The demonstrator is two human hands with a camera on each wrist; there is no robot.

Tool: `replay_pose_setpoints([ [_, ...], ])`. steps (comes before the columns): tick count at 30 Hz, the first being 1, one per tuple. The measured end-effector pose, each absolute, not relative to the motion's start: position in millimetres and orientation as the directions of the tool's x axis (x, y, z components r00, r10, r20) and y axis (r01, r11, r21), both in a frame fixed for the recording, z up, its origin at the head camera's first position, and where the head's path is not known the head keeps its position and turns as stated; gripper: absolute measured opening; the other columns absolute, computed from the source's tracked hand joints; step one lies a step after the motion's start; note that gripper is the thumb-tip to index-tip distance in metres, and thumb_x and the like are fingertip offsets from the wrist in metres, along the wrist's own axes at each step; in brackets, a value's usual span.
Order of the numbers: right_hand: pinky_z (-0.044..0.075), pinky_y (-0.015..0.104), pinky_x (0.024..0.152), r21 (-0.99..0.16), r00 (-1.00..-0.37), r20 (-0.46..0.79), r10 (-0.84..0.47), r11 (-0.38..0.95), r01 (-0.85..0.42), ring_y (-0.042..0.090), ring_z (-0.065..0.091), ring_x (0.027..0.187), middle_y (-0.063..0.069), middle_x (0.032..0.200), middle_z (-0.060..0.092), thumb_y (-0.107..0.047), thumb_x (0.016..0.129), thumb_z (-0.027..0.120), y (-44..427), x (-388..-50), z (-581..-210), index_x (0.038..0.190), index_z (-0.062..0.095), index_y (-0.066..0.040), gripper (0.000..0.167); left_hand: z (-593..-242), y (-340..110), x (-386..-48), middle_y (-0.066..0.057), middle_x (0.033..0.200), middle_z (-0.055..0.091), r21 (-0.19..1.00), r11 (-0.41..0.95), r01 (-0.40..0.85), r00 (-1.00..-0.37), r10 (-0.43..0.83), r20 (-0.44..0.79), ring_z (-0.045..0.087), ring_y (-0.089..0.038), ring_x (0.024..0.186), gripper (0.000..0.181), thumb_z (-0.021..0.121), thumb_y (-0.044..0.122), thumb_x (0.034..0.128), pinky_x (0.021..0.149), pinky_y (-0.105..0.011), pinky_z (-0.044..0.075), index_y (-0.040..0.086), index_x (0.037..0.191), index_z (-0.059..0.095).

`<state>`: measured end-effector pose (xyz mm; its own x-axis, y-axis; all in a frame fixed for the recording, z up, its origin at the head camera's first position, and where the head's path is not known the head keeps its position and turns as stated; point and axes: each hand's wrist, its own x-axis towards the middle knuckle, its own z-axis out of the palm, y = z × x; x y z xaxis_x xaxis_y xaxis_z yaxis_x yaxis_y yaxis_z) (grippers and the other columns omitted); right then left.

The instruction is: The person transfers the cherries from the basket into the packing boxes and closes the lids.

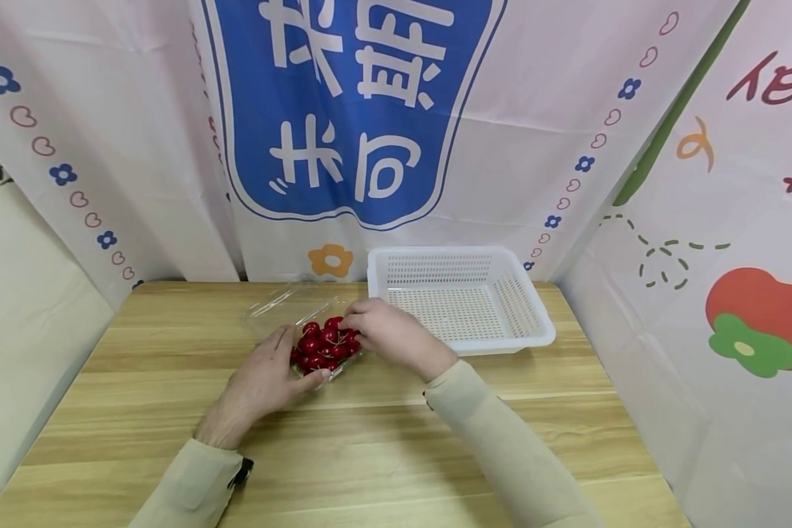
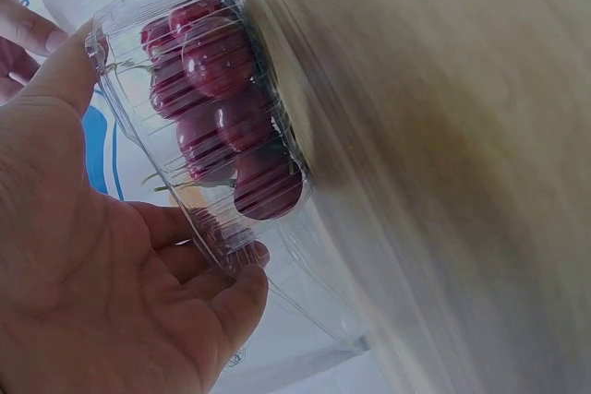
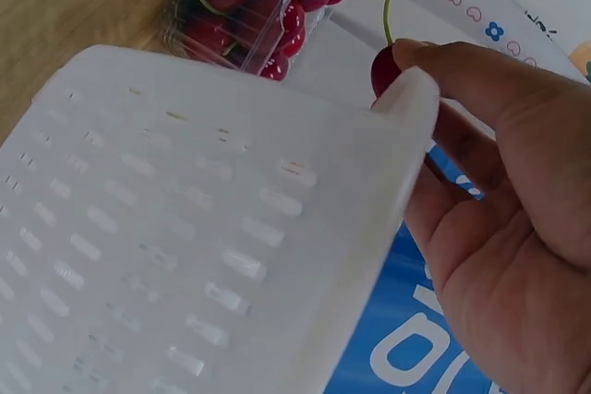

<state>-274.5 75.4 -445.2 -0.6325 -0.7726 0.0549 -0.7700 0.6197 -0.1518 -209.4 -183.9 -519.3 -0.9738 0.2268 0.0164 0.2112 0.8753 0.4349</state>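
Note:
A clear plastic box (image 2: 125, 34) full of red cherries (image 1: 323, 346) sits on the table, its transparent lid (image 1: 284, 308) folded back behind it. My left hand (image 1: 264, 378) grips the box from its left, thumb on the near side and fingers around the rim. In the right wrist view my right hand (image 3: 517, 163) pinches a single dark cherry (image 3: 383, 69) by thumb and fingers, its green stem pointing up. That hand is at the right side of the box, close to the white basket (image 1: 544, 334). The basket's wall hides part of the right fingers in the wrist view.
The perforated basket stands at the back right of the wooden table (image 1: 369, 455), near the hanging printed cloth (image 1: 515, 147). Another printed cloth (image 1: 686, 367) borders the table on the right.

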Motion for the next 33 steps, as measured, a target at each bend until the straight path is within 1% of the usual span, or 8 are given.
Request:
replay_pose_setpoints([
  [6,0.062,0.033,0.124,-0.100,-0.571,0.031,-0.820,0.566,-0.819,0.022,0.077,0.137,0.004,0.145,0.081,-0.012,0.109,0.085,68,-272,-451,0.142,0.085,-0.014,0.033,-521,-184,-210,-0.041,0.180,0.043,0.439,0.872,0.215,-0.973,0.231,0.019,0.050,-0.064,0.164,0.116,0.081,0.069,0.1047,0.134,-0.075,0.047,-0.014,0.173,0.039],
  [10,0.061,0.031,0.125,-0.085,-0.547,0.019,-0.837,0.544,-0.835,0.020,0.077,0.138,0.003,0.145,0.082,-0.015,0.110,0.084,64,-271,-456,0.144,0.084,-0.015,0.034,-520,-183,-210,-0.041,0.180,0.043,0.443,0.869,0.219,-0.972,0.233,0.024,0.050,-0.063,0.164,0.116,0.081,0.070,0.1047,0.134,-0.075,0.047,-0.014,0.173,0.040],
  [13,0.062,0.031,0.124,-0.096,-0.559,0.014,-0.829,0.555,-0.826,0.019,0.077,0.140,0.002,0.148,0.081,-0.015,0.111,0.083,64,-270,-458,0.145,0.083,-0.016,0.034,-520,-182,-210,-0.041,0.180,0.043,0.443,0.869,0.220,-0.972,0.233,0.026,0.051,-0.063,0.163,0.117,0.081,0.070,0.1043,0.134,-0.075,0.047,-0.014,0.173,0.040],
  [19,0.064,0.034,0.122,-0.128,-0.607,0.036,-0.794,0.599,-0.790,0.019,0.078,0.140,0.001,0.151,0.080,-0.014,0.112,0.081,68,-270,-457,0.147,0.082,-0.018,0.035,-520,-182,-210,-0.039,0.180,0.045,0.439,0.872,0.217,-0.973,0.231,0.023,0.052,-0.062,0.162,0.115,0.082,0.069,0.1045,0.133,-0.075,0.048,-0.013,0.173,0.041],
  [23,0.065,0.034,0.120,-0.119,-0.603,0.062,-0.795,0.594,-0.796,0.020,0.078,0.138,0.001,0.148,0.080,-0.014,0.112,0.081,71,-272,-458,0.145,0.082,-0.017,0.033,-520,-182,-210,-0.039,0.179,0.046,0.434,0.874,0.218,-0.972,0.232,0.021,0.053,-0.062,0.162,0.114,0.082,0.069,0.1043,0.132,-0.075,0.049,-0.013,0.173,0.041],
  [27,0.065,0.034,0.120,-0.113,-0.596,0.077,-0.799,0.587,-0.802,0.020,0.078,0.137,0.002,0.147,0.081,-0.015,0.113,0.081,72,-271,-460,0.145,0.082,-0.016,0.033,-516,-187,-210,-0.040,0.182,0.041,0.432,0.875,0.219,-0.969,0.247,-0.010,0.047,-0.063,0.165,0.119,0.081,0.073,0.1032,0.133,-0.077,0.047,-0.013,0.174,0.039],
  [30,0.065,0.032,0.119,-0.114,-0.599,0.089,-0.796,0.589,-0.800,0.019,0.078,0.135,0.002,0.145,0.081,-0.017,0.112,0.082,71,-269,-460,0.145,0.082,-0.016,0.033,-510,-197,-210,-0.041,0.184,0.037,0.436,0.872,0.223,-0.963,0.267,-0.039,0.044,-0.065,0.167,0.124,0.080,0.077,0.1012,0.133,-0.079,0.045,-0.012,0.176,0.038],
  [33,0.065,0.032,0.119,-0.129,-0.601,0.106,-0.792,0.588,-0.798,0.019,0.079,0.135,0.002,0.145,0.081,-0.018,0.112,0.082,69,-265,-461,0.143,0.082,-0.015,0.031,-506,-213,-211,-0.041,0.183,0.039,0.440,0.865,0.242,-0.956,0.291,-0.047,0.045,-0.066,0.166,0.127,0.082,0.079,0.0994,0.133,-0.080,0.045,-0.012,0.176,0.037],
])
